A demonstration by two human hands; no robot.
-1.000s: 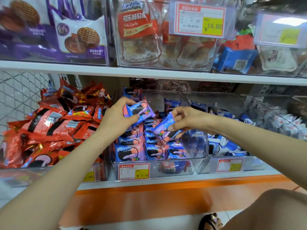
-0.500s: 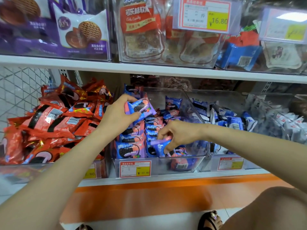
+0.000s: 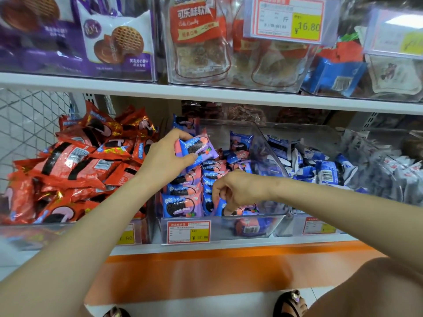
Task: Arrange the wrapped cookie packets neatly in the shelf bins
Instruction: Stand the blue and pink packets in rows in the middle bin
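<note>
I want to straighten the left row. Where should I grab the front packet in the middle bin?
Pinch the front packet by its top edge, from above: it stands upright against the front of the bin, with packets tight behind and beside.

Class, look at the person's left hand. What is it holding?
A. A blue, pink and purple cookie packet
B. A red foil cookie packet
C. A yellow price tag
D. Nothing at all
A: the left hand grips a blue, pink and purple wrapped cookie packet in its fingers, held up above the clear plastic middle bin.
</note>
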